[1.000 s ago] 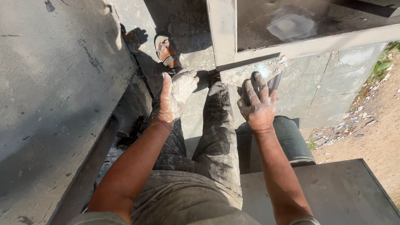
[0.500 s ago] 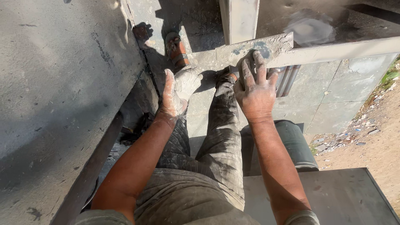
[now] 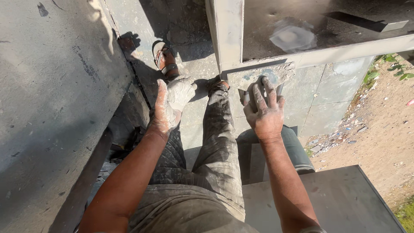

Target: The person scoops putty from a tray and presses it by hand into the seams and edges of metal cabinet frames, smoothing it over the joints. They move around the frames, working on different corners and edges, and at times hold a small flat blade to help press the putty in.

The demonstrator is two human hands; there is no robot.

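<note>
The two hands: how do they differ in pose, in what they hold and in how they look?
The right hand has its fingers spread flat against a flat grey trowel, pressing it toward the pale frame; the left hand is loosely cupped around a lump of grey paste. The left hand is heavily caked in pale grey paste; the right hand is only dusted. The right hand reaches further forward than the left. Both are bare.

Left arm runs from lower left of frame up toward centre, forearm bare. Left hand (image 3: 172, 101) coated pale grey, palm facing right, thumb up, fingers curled loosely (possibly cupping something, view unclear). Right arm rises from bottom right of centre, wrist straight. Right hand (image 3: 264, 110) back-up, fingers spread and pressed forward, dusty. Hands level, apart, at mid-frame.
</note>
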